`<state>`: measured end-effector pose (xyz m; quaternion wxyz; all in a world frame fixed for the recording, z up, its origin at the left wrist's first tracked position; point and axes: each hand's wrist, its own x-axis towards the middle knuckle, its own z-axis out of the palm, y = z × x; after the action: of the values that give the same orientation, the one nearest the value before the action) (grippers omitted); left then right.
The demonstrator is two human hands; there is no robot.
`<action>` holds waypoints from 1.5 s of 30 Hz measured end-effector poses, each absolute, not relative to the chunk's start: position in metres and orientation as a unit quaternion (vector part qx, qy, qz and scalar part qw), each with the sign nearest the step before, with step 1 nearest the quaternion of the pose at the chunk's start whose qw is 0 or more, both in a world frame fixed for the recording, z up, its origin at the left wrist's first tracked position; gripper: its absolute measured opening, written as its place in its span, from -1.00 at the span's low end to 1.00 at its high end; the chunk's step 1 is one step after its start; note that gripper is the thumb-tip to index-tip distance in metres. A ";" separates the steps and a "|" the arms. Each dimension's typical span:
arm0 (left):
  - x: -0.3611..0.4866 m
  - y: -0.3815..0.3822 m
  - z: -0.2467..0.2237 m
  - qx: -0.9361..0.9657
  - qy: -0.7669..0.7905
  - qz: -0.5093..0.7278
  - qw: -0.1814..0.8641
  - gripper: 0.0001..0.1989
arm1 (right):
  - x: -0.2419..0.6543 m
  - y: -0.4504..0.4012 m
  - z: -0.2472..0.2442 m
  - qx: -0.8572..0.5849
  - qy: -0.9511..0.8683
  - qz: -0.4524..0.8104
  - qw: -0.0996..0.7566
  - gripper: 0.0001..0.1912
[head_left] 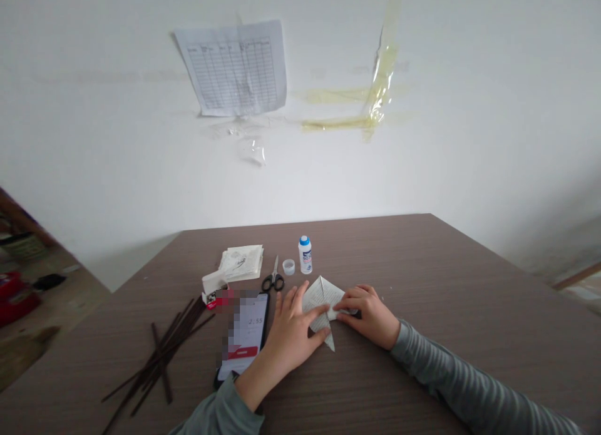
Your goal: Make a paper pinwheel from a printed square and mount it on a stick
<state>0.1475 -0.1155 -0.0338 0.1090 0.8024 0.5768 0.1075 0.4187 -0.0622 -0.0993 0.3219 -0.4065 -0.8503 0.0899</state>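
A folded sheet of printed paper [320, 295] lies on the table in front of me, with a pointed corner at the top and a narrow tip toward me. My left hand [290, 330] rests over its left side, fingers spread, with thumb and forefinger lying on the paper. At the right edge, my right hand [372, 317] pinches a folded part of the paper between thumb and fingers. Some of the folds are hidden under the hands. Close to my left wrist lies a phone [248, 328] with a lit screen showing a timer.
Beyond the paper stand a white bottle with a blue cap [305, 257] and a small clear cup [288, 268]. Black-handled scissors [273, 281], a stack of paper squares [241, 263], a small open box [214, 283] and several dark sticks [162, 358] lie to the left. A wall rises behind the table [451, 285].
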 end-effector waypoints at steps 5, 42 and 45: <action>0.147 -0.114 -0.038 0.802 0.576 0.123 0.101 -0.42 | 0.418 -0.062 -0.100 -0.406 -0.852 0.094 0.316 -0.90; 0.151 -0.117 -0.032 0.787 0.596 0.119 0.105 -0.31 | 0.419 -0.063 -0.096 -0.417 -0.851 0.111 0.301 -0.89; 0.150 -0.117 -0.033 0.793 0.590 0.112 0.103 -0.36 | 0.418 -0.063 -0.097 -0.419 -0.849 0.112 0.302 -0.88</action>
<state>0.1502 -0.1169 -0.0330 0.1033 0.7927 0.5903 0.1122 0.4184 -0.0626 -0.0973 0.3020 -0.4191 -0.8489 0.1116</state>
